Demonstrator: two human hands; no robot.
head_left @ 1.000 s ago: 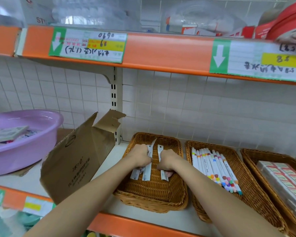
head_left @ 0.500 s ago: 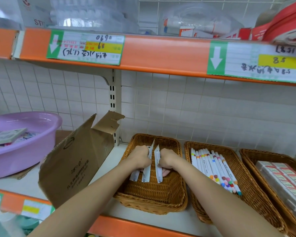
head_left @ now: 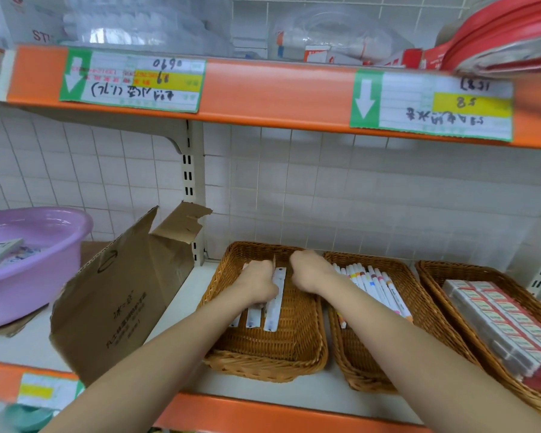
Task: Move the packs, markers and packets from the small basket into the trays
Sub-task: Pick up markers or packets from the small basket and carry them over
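Observation:
Three wicker trays stand side by side on the shelf. In the left tray (head_left: 263,367) lie a few long white packets (head_left: 275,304). My left hand (head_left: 256,284) grips some of them, and one thin packet edge sticks up above its knuckles. My right hand (head_left: 310,273) is curled into a fist by that tray's right rim, and nothing shows in it. The middle tray (head_left: 356,379) holds several white markers (head_left: 375,285) with coloured caps. The right tray (head_left: 450,267) holds a row of red-and-white packs (head_left: 497,323). At the far left, a purple basin (head_left: 44,276) holds more packs (head_left: 0,251).
A torn, open cardboard box (head_left: 122,301) leans between the basin and the left tray. An orange shelf (head_left: 278,95) with price labels hangs close overhead. The white tiled wall (head_left: 356,198) is behind the trays. The orange front edge (head_left: 263,410) of the shelf runs under my forearms.
My right hand let go of the white packet it held upright and drew up and right to the tray's rim. That packet now lies flat beside my left hand. The camera tilted slightly.

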